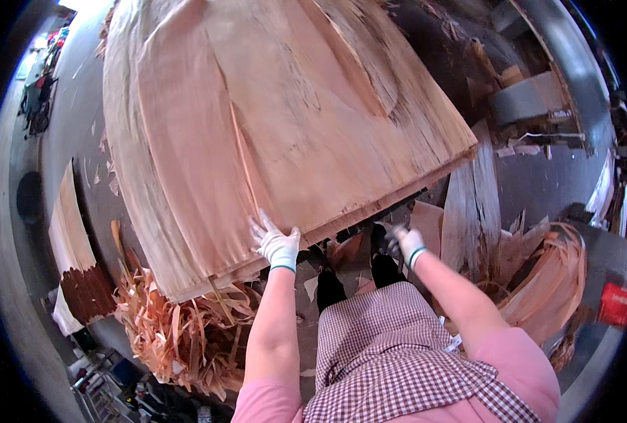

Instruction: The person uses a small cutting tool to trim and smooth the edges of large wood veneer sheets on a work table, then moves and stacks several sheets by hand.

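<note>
A wide stack of thin wood veneer sheets (306, 155) fills the upper middle, its near edge toward me. My left hand (275, 243), in a white glove with a green cuff, lies on the near edge with its fingers spread. Beside it, a narrow pinkish veneer strip (187, 141) runs away from me, and a raised fold stands to its right. My right hand (411, 244), gloved alike, hangs off the near edge, apart from the stack. Its fingers look curled around something dark, which is blurred.
A heap of curled veneer scraps (179, 331) lies at the lower left. More long strips (549, 275) are piled at the right, near a red object (616, 304). A veneer piece (74, 225) rests at the far left. Metal framework (574, 63) stands at the upper right.
</note>
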Motion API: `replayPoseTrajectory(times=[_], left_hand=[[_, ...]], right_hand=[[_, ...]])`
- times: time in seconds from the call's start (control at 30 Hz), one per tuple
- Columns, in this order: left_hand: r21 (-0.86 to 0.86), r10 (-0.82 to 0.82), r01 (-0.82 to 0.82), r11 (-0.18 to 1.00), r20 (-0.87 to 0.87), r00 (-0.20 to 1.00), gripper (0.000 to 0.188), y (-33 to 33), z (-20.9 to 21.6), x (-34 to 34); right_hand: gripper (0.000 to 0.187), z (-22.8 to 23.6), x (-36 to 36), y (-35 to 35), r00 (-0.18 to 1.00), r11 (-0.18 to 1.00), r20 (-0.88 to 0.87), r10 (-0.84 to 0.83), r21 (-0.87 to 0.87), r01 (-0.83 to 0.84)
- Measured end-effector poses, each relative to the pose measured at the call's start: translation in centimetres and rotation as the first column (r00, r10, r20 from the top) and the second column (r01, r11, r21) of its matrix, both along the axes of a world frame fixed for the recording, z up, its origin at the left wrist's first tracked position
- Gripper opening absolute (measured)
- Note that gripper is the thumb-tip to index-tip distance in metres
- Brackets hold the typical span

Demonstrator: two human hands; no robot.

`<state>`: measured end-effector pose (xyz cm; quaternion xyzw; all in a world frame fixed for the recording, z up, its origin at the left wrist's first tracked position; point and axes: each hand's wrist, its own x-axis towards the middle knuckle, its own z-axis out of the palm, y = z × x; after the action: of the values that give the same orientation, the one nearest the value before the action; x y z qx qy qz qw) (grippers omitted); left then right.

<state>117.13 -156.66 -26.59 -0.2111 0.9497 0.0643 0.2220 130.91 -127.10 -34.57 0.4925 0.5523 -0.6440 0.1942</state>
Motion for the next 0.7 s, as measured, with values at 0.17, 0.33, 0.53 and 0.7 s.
replayPoseTrajectory(times=[0.17, 0.33, 0.53, 0.7], left_hand=[[0.142, 0.000, 0.007, 0.990, -0.049, 0.999, 0.057, -9.5, 1.9, -0.3], [0.349, 0.237, -0.059, 0.935, -0.493, 0.837, 0.038, -25.8, 10.4, -2.7], [0.864, 0.580, -0.063, 0.500, -0.279, 0.765, 0.039, -34.9, 11.3, -4.9], [0.914, 0.178, -0.033, 0.405, -0.043, 0.983, 0.043, -29.8, 6.4, -3.7]], right_hand=[[0.019, 6.1, -0.3, -9.0, 0.893, 0.869, -0.023, 0.450, -0.218, -0.444], [0.028, 8.1, -3.5, -19.6, 0.749, 0.749, -0.305, 0.588, -0.143, -0.647], [0.064, 9.1, -12.2, -28.5, 0.713, 0.473, 0.133, 0.688, 0.664, -0.579], [0.036, 7.8, -14.2, -30.4, 0.617, 0.396, 0.366, 0.697, 0.521, -0.756]])
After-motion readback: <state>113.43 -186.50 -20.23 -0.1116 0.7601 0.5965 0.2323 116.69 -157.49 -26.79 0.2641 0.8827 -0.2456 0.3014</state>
